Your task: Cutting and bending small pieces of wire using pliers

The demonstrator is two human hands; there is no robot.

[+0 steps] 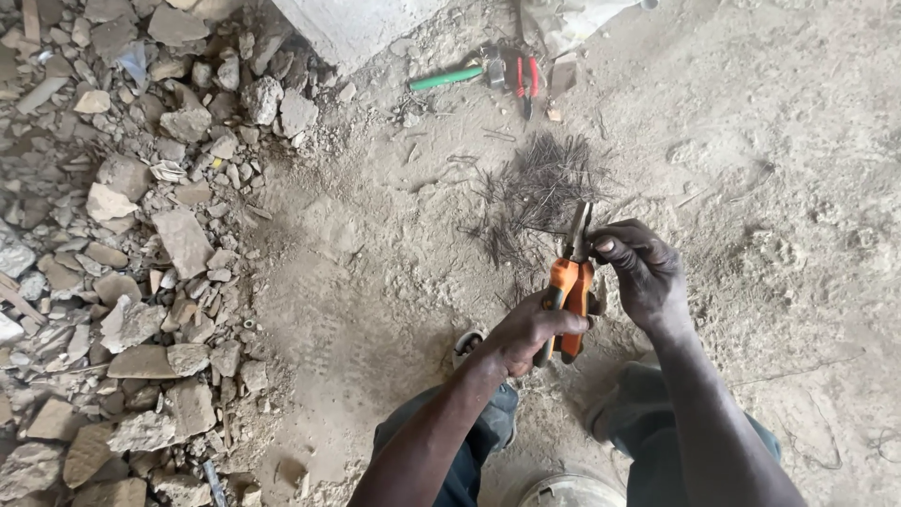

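Pliers: orange-handled steel pliers [570, 299] stood upright between both hands, near the middle of the scene, just near of the heap of short dark wire pieces [542, 183].
Risk: fingertips of the right hand sat close to the pliers' nose, so a hard squeeze could have pinched them; this is a judgement, not something seen.
Risk: whatever short wire was at the nose could have sprung off into the dusty ground [375, 235] and been lost, if the grip on it was loose.
Risk: the crouched stance on loose dirt, beside the grey broken-stone rubble [141, 235] at the left, could have let a foot slip.
Left hand: the left hand [530, 330] was closed round the orange handles, fingers wrapped fully about them.
Right hand: the right hand [643, 268] was curled, fingertips pinched at the top of the pliers; what it pinched was too small to tell.
Far side: a green-handled hammer [455, 75] and red-handled pliers [527, 80] lay well apart from the hands, far beyond the wire heap.
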